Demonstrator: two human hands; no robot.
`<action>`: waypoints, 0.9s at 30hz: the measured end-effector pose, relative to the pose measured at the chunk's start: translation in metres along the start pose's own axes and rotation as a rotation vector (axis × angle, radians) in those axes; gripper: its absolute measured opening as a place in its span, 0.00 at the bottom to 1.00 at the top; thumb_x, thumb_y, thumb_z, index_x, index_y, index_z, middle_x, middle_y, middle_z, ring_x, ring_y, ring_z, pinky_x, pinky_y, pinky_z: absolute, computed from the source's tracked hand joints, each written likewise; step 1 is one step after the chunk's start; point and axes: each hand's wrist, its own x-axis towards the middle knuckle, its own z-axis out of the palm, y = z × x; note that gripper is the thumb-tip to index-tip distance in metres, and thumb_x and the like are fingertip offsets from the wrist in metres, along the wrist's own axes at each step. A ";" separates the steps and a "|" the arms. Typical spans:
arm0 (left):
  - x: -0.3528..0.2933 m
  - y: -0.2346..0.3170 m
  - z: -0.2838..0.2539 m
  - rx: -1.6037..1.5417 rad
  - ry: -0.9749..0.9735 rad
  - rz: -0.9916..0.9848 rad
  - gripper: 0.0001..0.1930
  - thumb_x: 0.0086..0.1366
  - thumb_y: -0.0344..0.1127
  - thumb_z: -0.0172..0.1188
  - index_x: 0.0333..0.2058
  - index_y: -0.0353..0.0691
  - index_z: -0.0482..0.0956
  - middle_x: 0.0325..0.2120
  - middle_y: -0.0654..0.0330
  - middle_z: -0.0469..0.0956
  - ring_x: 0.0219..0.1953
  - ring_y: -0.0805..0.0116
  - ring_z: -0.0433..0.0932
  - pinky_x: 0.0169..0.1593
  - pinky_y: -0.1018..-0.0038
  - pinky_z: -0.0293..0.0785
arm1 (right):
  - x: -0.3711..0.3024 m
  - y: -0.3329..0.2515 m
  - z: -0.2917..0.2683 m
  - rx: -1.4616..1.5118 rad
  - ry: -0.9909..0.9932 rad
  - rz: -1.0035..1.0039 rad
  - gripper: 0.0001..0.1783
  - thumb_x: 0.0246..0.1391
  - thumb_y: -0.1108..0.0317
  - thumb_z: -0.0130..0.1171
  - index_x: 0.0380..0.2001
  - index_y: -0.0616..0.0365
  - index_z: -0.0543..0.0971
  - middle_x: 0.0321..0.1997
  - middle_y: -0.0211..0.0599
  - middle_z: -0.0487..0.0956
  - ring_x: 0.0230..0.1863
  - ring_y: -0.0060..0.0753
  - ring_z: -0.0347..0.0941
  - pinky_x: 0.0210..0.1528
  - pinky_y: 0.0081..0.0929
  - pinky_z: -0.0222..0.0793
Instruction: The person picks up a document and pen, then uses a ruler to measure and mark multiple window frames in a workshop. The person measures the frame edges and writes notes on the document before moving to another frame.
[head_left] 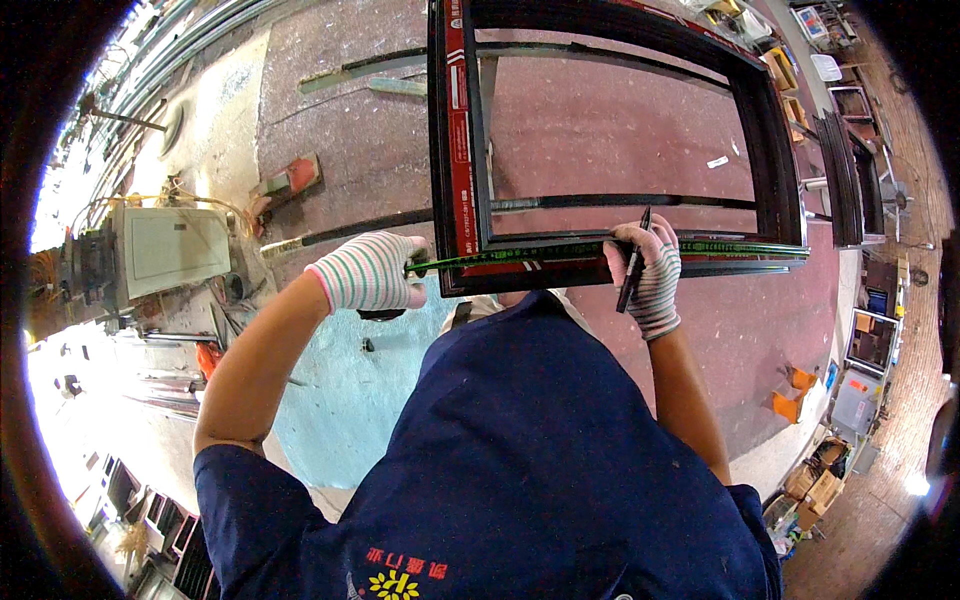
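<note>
A black rectangular metal frame (pixel 785 150) with red protective film lies in front of me, its near edge close to my body. A green tape measure (pixel 735 249) is stretched along that near edge, reaching the frame's right corner. My left hand (pixel 368 272), in a striped knit glove, is closed on the tape just off the frame's left corner. A dark shape shows under that hand, too hidden to make out. My right hand (pixel 652 275), gloved alike, holds a black marker pen (pixel 632 278) upright between its fingers and rests at the tape on the near edge.
Dark support bars (pixel 350 232) run beneath the frame. At the left stands a machine with a pale panel (pixel 175 247). A red-and-grey tool (pixel 300 175) lies on the floor. Boxes (pixel 820 495), an orange stool (pixel 788 400) and stacked dark profiles (pixel 838 180) line the right.
</note>
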 end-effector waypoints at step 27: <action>0.010 0.061 0.024 0.018 0.333 -0.128 0.22 0.69 0.50 0.55 0.32 0.33 0.81 0.24 0.42 0.77 0.29 0.45 0.77 0.37 0.60 0.73 | -0.007 0.015 -0.013 0.076 0.039 0.028 0.12 0.46 0.65 0.68 0.34 0.48 0.76 0.28 0.35 0.78 0.36 0.45 0.74 0.55 0.45 0.66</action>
